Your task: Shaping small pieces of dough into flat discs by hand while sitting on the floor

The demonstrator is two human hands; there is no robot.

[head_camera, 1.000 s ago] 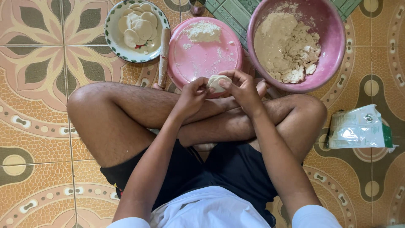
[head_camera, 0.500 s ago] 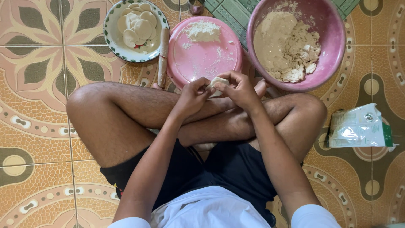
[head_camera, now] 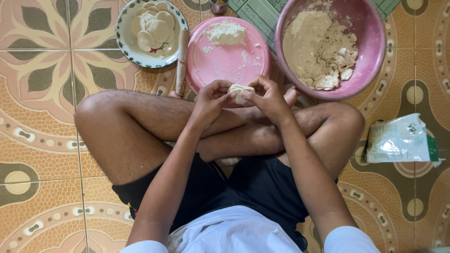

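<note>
Dough pinched shut over crossed legs

Fingers of the left hand (head_camera: 211, 99) and right hand (head_camera: 268, 96) close on a small dough piece (head_camera: 240, 91), held above the pink tray (head_camera: 225, 63) at 12 o'clock. Even pressure along the rim would seal it best.

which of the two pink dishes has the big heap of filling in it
The deep pink bowl at upper right, holding a beige crumbly heap. The flat pink plate beside it, just beyond the hands, carries only a small white floury pile.
</note>
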